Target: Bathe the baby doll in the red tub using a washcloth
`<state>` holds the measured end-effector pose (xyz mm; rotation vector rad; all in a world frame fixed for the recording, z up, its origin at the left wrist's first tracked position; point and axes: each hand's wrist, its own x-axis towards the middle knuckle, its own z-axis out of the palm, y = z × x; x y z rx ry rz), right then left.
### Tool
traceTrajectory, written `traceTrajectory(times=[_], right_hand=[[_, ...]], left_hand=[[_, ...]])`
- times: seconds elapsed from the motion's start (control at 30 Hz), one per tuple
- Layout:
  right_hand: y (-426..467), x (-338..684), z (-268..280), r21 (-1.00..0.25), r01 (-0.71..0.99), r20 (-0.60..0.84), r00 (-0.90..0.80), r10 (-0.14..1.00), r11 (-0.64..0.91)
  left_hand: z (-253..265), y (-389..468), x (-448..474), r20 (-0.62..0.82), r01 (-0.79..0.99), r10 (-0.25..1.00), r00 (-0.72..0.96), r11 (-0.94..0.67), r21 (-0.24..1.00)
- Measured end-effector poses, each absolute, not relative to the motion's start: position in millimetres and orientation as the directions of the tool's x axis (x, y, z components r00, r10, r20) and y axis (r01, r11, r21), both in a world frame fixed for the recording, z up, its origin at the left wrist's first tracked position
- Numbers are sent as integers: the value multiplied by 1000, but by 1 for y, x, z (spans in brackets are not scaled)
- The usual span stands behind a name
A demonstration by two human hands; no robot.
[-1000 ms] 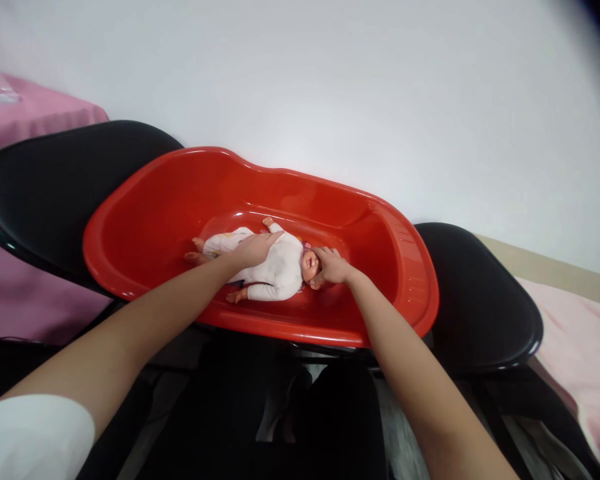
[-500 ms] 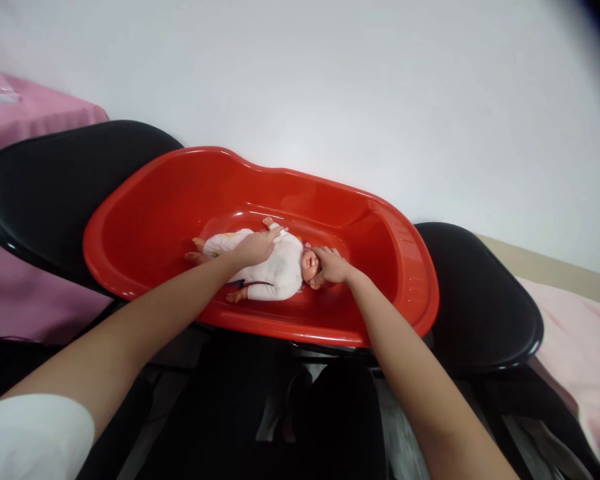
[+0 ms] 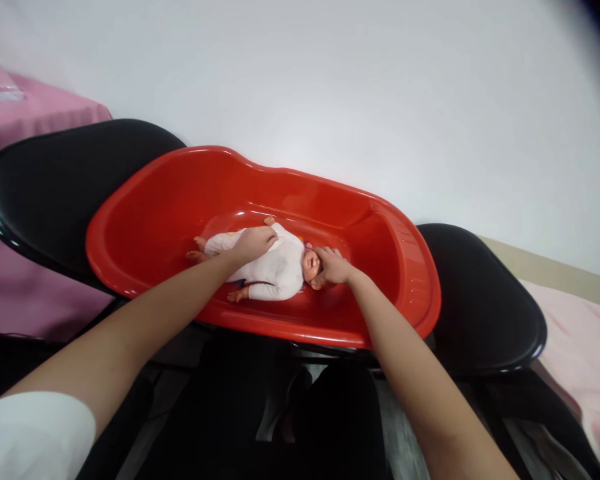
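Lying face up on the floor of a red tub [image 3: 265, 325], a doll [image 3: 279, 270] has its head toward the tub's right end and its bare feet toward the left. Bare red floor and sloping wall stretch beyond the feet, the widest open room in the tub; a smaller bare stretch lies past the head. The doll's near arm is close to the near wall, and its far arm points toward the far one. The far rim runs just beside a white wall [image 3: 355, 87], while black seats [image 3: 45, 187] jut out past both ends.

Both forearms come in over the near rim. The left hand [image 3: 255, 245] rests on the doll's white shirt [image 3: 287, 257] with its fingers curled in; whether they pinch the cloth, I cannot tell. The right hand [image 3: 336, 268] cups the top of the doll's head [image 3: 311, 264], thumb on the near side and fingers bent over the far side, holding it from the crown. A clear stretch of shirt separates the two hands.
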<state>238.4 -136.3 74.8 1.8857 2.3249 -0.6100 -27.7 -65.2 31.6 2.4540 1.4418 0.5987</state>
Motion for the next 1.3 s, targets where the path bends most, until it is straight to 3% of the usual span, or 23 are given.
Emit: traceTrajectory(times=[0.27, 0.53, 1.17, 1.3], right_hand=[[-136, 239, 75, -256, 952, -310, -246, 919, 168], [-137, 239, 75, -262, 951, -308, -241, 920, 162], [-137, 238, 77, -256, 953, -308, -241, 920, 164], [-137, 239, 77, -254, 953, -310, -244, 919, 167]], left_hand=[[34, -69, -26, 250, 749, 881, 402, -474, 463], [41, -70, -27, 163, 762, 920, 357, -388, 519], [31, -61, -29, 187, 700, 918, 349, -388, 599], [32, -63, -27, 208, 723, 917, 340, -396, 566]])
